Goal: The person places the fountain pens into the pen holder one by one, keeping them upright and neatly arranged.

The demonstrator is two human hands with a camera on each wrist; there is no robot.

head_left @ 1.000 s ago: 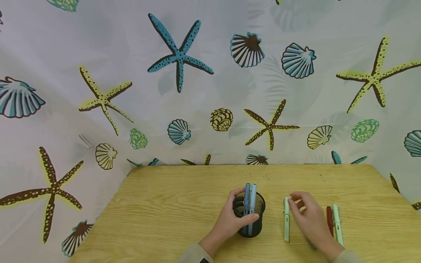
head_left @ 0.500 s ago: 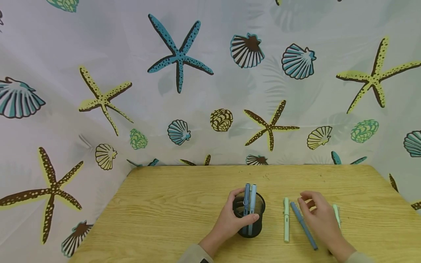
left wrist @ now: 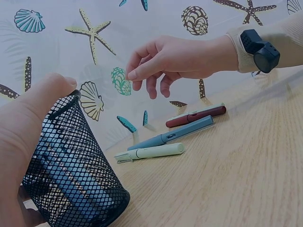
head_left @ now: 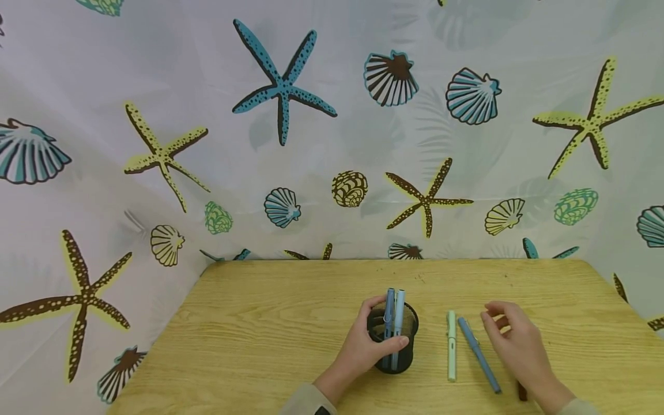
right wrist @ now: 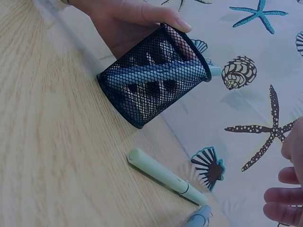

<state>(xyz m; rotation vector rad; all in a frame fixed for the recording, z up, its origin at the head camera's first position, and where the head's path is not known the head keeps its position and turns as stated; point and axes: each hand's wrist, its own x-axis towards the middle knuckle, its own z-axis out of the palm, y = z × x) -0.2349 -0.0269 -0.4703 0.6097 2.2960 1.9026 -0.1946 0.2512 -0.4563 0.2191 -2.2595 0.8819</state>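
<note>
My left hand (head_left: 365, 343) grips a black mesh pen cup (left wrist: 78, 165), thumb across its rim and fingers round the far side. A dark blue pen (head_left: 389, 308) and a light blue pen (head_left: 399, 311) stand in the cup. Above the pens on the table, my right hand (head_left: 519, 343) hovers with loosely bent fingers and nothing between them. Nearest the cup lies a pale green pen (head_left: 452, 349), then a slanted blue pen (head_left: 479, 356). A dark red pen (left wrist: 196, 116) lies beneath the right hand, and another pale green pen (left wrist: 177, 117) shows behind it.
The wooden table (head_left: 270, 323) carries the cup and the loose pens. A white curtain (head_left: 321, 132) printed with starfish and shells hangs along its back edge and sides. A black wrist device (left wrist: 260, 50) sits on the right sleeve.
My right hand has shifted right, uncovering the blue pen and hiding most of the dark red pen and the far pale green pen in the head view. The left hand and cup stay put.
</note>
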